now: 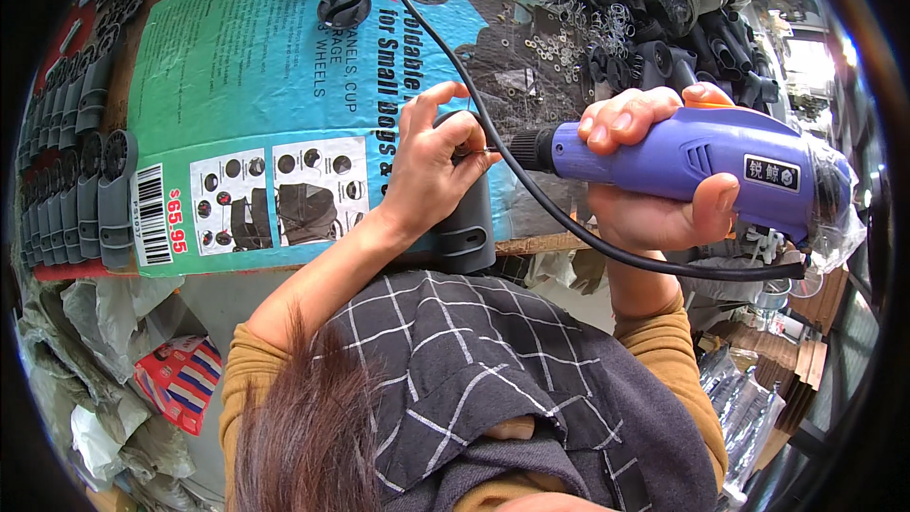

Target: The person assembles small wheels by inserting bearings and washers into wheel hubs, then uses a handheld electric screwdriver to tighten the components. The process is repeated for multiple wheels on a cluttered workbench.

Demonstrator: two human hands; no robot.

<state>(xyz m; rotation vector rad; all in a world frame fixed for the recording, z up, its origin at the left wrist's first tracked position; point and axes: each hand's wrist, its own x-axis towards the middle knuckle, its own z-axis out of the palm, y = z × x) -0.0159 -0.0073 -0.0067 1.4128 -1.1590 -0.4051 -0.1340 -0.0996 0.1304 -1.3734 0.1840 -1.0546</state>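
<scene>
Bright light (842, 49), probably daylight, glares at upper right, and straight edges bow toward the dark rim.

One head-worn fisheye looks down, from close above, onto the cardboard sheet (242, 118).

Workshop, purple power screwdriver (706, 154), rowed grey parts (91, 199)

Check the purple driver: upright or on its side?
On its side: gripped in the right hand, the purple driver lies across the view, black nose toward the gray part at the left hand.
</scene>
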